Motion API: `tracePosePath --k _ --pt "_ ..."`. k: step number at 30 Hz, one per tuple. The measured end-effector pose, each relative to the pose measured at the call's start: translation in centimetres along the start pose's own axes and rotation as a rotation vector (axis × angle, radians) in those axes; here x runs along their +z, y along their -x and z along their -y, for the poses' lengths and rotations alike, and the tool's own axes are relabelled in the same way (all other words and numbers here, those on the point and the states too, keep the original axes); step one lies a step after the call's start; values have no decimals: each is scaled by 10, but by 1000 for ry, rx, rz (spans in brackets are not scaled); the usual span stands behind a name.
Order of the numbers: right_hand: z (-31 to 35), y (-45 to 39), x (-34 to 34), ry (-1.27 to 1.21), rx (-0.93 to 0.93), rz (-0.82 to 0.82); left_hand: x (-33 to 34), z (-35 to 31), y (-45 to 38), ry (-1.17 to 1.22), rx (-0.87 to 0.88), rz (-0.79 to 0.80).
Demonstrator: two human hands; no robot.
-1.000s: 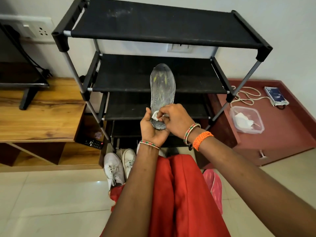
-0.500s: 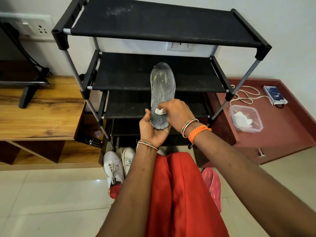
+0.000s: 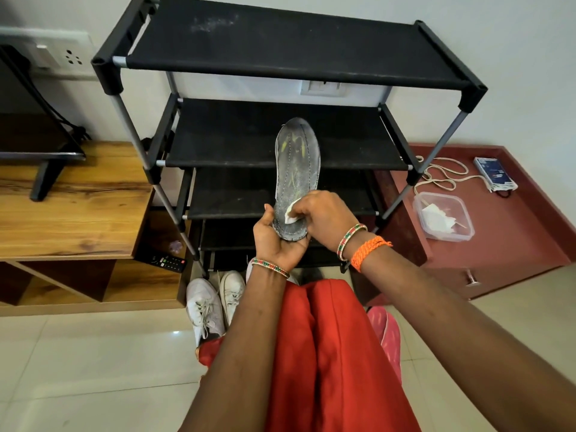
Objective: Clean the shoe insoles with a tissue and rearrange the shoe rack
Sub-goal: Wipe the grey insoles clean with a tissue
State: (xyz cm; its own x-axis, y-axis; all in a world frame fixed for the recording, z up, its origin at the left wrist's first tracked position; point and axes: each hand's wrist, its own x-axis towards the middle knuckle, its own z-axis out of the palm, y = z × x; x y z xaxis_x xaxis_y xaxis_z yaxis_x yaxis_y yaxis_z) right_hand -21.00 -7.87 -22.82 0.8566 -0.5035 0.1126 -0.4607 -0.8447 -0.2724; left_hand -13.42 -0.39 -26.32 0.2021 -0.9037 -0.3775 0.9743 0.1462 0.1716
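A grey shoe insole (image 3: 297,163) with yellow marks stands upright in front of the black shoe rack (image 3: 280,54). My left hand (image 3: 276,241) grips its heel end from below. My right hand (image 3: 324,218) pinches a small white tissue (image 3: 292,211) and presses it against the lower part of the insole. The rack's fabric shelves are dusty and bare.
A pair of white sneakers (image 3: 215,302) sits on the tiled floor under the rack, a pink shoe (image 3: 386,335) to the right. A wooden TV unit (image 3: 71,207) with a remote (image 3: 168,261) stands left. On the red cabinet (image 3: 514,232) lie a plastic box (image 3: 444,218) with tissues and a cable.
My right hand has slid the tissue a little up the insole from the heel. My left hand keeps the same grip on the insole.
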Motion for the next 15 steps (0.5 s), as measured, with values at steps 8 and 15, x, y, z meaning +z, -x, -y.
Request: tracePosePath --k 8,15 --pt "-8 4 -3 -5 -15 6 0 2 -4 -16 4 -8" --pt "5 19 -2 -130 -140 47 -1 -3 1 -52 3 -13"
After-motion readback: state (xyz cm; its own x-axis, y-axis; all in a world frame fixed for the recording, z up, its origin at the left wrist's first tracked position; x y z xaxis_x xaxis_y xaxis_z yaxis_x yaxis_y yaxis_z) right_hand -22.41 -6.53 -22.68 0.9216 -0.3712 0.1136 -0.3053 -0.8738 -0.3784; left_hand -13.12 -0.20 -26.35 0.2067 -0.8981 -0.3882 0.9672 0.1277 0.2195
